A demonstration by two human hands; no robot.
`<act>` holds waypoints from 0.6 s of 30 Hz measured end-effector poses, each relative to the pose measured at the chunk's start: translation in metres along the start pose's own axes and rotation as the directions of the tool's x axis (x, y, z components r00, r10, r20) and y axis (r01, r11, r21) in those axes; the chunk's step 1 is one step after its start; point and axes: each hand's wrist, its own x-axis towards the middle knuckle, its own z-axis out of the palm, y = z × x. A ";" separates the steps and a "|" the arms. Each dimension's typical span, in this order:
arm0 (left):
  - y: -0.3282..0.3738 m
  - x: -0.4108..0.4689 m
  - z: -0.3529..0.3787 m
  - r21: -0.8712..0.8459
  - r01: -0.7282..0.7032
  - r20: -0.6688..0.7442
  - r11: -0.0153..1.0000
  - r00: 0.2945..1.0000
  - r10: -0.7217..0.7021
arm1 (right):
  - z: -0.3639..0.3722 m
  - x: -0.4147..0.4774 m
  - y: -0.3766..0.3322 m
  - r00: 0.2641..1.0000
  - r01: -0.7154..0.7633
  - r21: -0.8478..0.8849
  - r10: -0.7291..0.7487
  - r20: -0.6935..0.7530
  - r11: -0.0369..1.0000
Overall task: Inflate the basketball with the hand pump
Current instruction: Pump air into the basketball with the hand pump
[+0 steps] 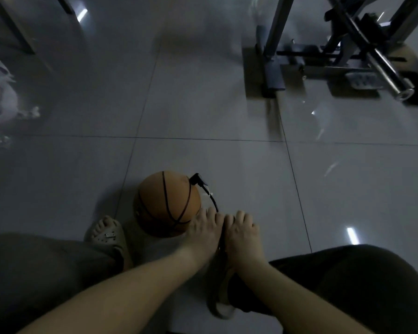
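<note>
Head view: my left hand [203, 231] and right hand [241, 233] sit side by side, fingers curled down over the hand pump [221, 247], which is mostly hidden beneath them. Basketball [169, 203] rests on the tiled floor [227, 104], touching my left hand and beside my sandal [108, 233]. Black hose [211, 200] runs from my hands to the ball's upper right side.

The left hand [203, 231], the right hand [241, 233] and both forearms are bare. Loose trousers cover the legs, grey-olive on the left leg [34, 273] and near black on the right leg [348, 290]. The beige open-toed left sandal [111, 237] has a small emblem on its broad strap. The right sandal [221, 307] matches it.
</note>
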 end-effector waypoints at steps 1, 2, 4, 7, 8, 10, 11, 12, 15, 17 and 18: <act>-0.002 0.005 -0.008 0.034 0.009 0.039 0.999 0.999 -0.010 | -0.010 0.002 0.001 1.000 0.018 -0.001 -0.018 -0.009 1.000; -0.004 0.009 -0.016 0.070 -0.004 0.080 0.998 0.997 -0.002 | -0.022 0.003 0.003 0.999 0.042 0.030 -0.042 -0.008 0.999; -0.007 0.012 -0.036 0.102 -0.045 0.109 0.994 0.994 0.033 | -0.051 0.005 0.007 0.995 0.092 0.069 -0.094 0.026 0.993; -0.014 0.005 -0.079 0.042 -0.052 0.010 0.998 0.999 0.052 | -0.092 -0.003 0.014 0.991 0.134 0.147 -0.134 -0.012 0.980; -0.017 0.003 -0.095 0.010 -0.061 -0.057 0.998 0.996 0.061 | -0.107 -0.006 0.017 0.990 0.139 0.152 -0.131 -0.060 0.979; -0.022 0.005 -0.131 0.003 -0.095 -0.167 0.995 0.981 0.094 | -0.137 -0.010 0.021 0.978 0.152 0.133 -0.130 -0.163 0.979; -0.024 0.007 -0.147 0.014 -0.112 -0.206 0.994 0.972 0.112 | -0.152 -0.013 0.022 0.969 0.167 0.136 -0.137 -0.205 0.977; -0.025 0.009 -0.158 0.044 -0.130 -0.217 0.990 0.966 0.137 | -0.161 -0.017 0.023 0.962 0.184 0.138 -0.150 -0.230 0.973; -0.026 0.005 -0.151 0.159 -0.198 -0.122 0.967 0.968 0.218 | -0.152 -0.031 0.020 0.960 0.224 0.117 -0.199 -0.199 0.967; -0.022 -0.005 -0.122 0.144 -0.222 -0.079 0.964 0.969 0.235 | -0.126 -0.040 0.017 0.968 0.217 0.158 -0.192 -0.159 0.963; -0.017 -0.008 -0.107 0.113 -0.216 -0.082 0.970 0.971 0.226 | -0.113 -0.042 0.016 0.973 0.200 0.179 -0.173 -0.156 0.963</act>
